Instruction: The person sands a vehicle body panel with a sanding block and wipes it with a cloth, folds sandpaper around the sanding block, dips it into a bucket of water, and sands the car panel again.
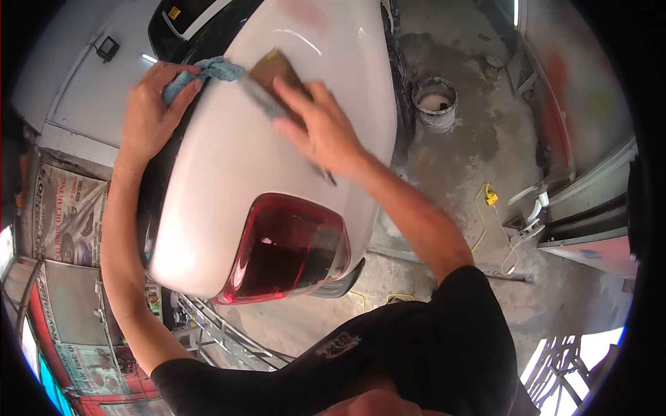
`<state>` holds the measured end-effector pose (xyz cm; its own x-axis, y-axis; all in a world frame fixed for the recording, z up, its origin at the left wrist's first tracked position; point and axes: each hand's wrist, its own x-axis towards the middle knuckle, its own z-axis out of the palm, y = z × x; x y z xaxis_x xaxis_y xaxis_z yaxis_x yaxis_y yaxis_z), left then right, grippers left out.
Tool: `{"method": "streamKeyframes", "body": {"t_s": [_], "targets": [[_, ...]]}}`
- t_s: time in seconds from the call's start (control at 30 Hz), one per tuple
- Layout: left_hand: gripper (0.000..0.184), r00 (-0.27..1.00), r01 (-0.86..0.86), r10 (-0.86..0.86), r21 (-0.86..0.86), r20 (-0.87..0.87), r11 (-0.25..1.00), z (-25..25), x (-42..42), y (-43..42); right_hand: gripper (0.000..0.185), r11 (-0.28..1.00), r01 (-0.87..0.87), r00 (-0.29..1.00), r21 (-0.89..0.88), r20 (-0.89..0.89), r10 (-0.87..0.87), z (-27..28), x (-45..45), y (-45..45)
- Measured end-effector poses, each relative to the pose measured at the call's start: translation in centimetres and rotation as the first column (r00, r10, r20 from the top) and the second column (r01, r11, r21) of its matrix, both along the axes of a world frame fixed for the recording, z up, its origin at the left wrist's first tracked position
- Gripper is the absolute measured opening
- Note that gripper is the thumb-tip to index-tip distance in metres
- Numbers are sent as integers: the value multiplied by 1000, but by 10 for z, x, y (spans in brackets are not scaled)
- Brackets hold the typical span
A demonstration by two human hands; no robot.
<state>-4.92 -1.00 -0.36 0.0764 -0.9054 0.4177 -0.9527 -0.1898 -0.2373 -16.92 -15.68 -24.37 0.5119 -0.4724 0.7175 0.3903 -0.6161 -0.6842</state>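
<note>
So the left hand (154,104) is pinching a blue cloth (220,68) at the white car panel's (208,173) far left edge, right hand (327,132) gripping a blurry brown pad (276,71) over the panel, red taillight (277,243) sitting nearer.

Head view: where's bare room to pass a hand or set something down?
Pass a hand: the curved white panel between blue cloth and taillight. Set down: floor between bucket and yellow connector. Crowded: around the cloth, with left hand, right hand and block close together.
</note>
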Motion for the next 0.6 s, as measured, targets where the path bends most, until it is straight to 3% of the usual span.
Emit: {"method": "streamKeyframes", "body": {"t_s": [0.07, 0.13, 0.17, 0.27, 0.4, 0.47, 0.53, 0.6], "targets": [[22, 1000, 19, -18, 15, -14, 1000, -2, 6, 4, 71, 976, 54, 994, -212, 105, -32, -27, -35, 49], [23, 1000, -4, 4, 13, -8, 1000, -3, 8, 6, 70, 974, 96, 995, -207, 52, -87, -38, -19, 30], [23, 1000, -16, 16, 16, -11, 1000, -2, 7, 5, 67, 998, 44, 998, -50, -36, -46, -26, -2, 5], [24, 999, -34, 35, 13, -23, 999, -5, 0, 6, 66, 975, 102, 981, 197, -184, -65, -1, 35, -54], [25, 1000, -14, 14, 35, -25, 999, -2, 6, 3, 70, 979, 95, 991, -182, 113, -76, -43, -24, 28], [25, 1000, -5, 6, 37, -16, 999, 0, 9, 4, 70, 969, 82, 995, -233, 67, -68, -64, -27, 31], [25, 1000, -9, 10, 56, -27, 998, -1, 10, 4, 69, 1000, -1, 1000, 19, -20, 1, -45, 0, -7], [25, 1000, 16, -16, 54, 4, 998, -2, 13, 4, 67, 989, 72, 993, 129, -107, -58, -29, 34, -53]]}}
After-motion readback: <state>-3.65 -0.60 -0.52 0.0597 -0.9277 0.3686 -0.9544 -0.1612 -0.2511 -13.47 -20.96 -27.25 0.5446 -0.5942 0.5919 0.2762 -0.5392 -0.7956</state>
